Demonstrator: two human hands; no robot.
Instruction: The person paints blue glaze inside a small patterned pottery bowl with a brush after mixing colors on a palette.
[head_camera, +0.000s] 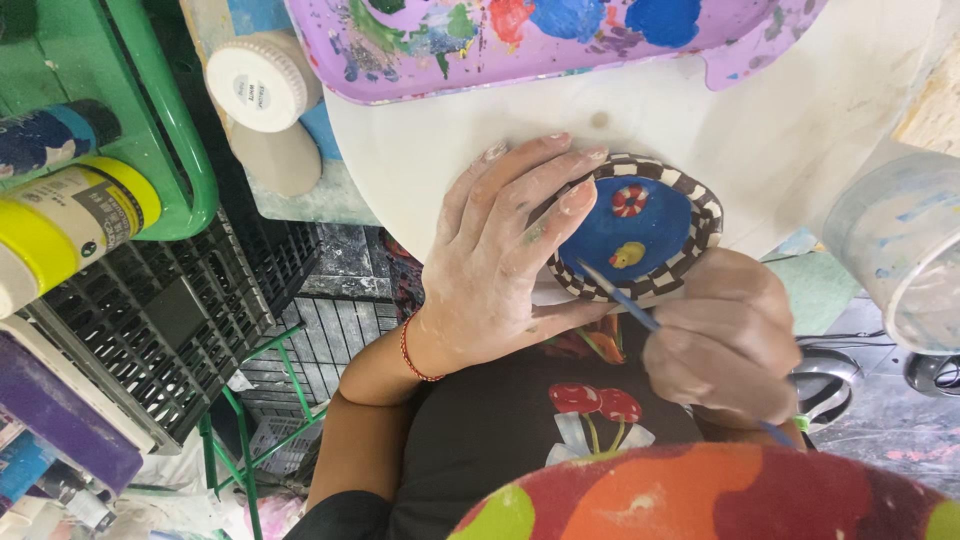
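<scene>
Nearest, the right hand (725, 345) is closed on a thin blue paintbrush (615, 296), tip touching the small blue checker-rimmed ceramic dish (645, 225). Steadier strokes are likely obtained while the dish is pinned by the left hand (505, 265), fingers spread over its near rim.

The left hand (500, 260) steadies a checker-rimmed blue dish (640, 228). At four o'clock, the right hand (725, 345) holds a paintbrush (615, 293) against it.
</scene>
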